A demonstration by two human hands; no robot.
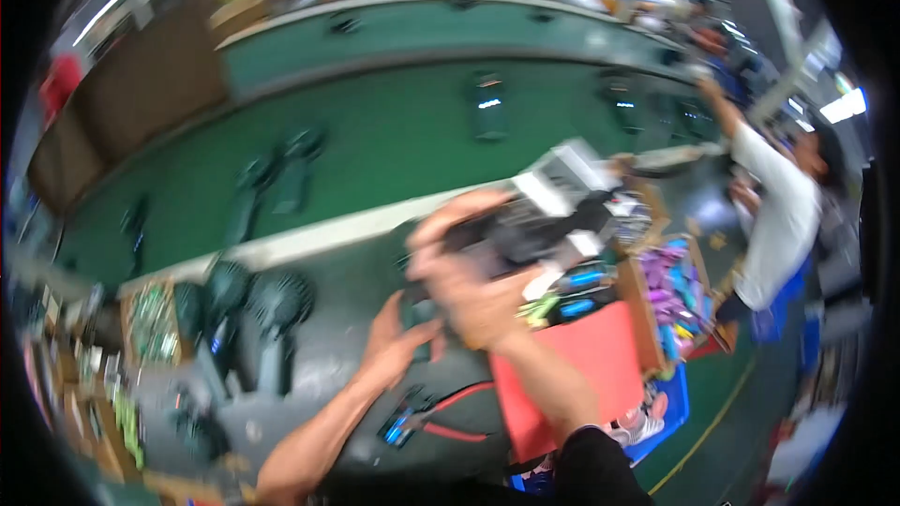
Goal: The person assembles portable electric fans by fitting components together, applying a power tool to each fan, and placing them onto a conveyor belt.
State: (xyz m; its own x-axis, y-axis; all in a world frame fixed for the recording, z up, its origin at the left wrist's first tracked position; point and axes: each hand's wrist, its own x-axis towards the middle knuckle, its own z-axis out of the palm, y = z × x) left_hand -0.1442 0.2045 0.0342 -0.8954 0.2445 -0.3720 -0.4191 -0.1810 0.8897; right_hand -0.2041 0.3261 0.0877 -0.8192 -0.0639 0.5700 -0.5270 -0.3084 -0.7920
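Observation:
My left hand [396, 345] is closed round the dark green handle [416, 315] of what looks like a handheld fan, above the dark workbench. My right hand [469, 290] is just right of it, higher up and smeared by motion. Close to its fingers is a blurred dark object [525, 232], and I cannot make out its kind or whether the hand grips it. Below my hands lies a pair of pliers with red handles [461, 394]. To the left, dark green handheld fans [280, 305] rest on the bench.
A green conveyor belt [394, 141] runs across behind the bench, carrying several dark devices. At right are a red sheet [577, 375] and a carton of purple and blue parts [667, 295]. A box of small parts [153, 323] stands left. A co-worker [783, 197] reaches toward the belt.

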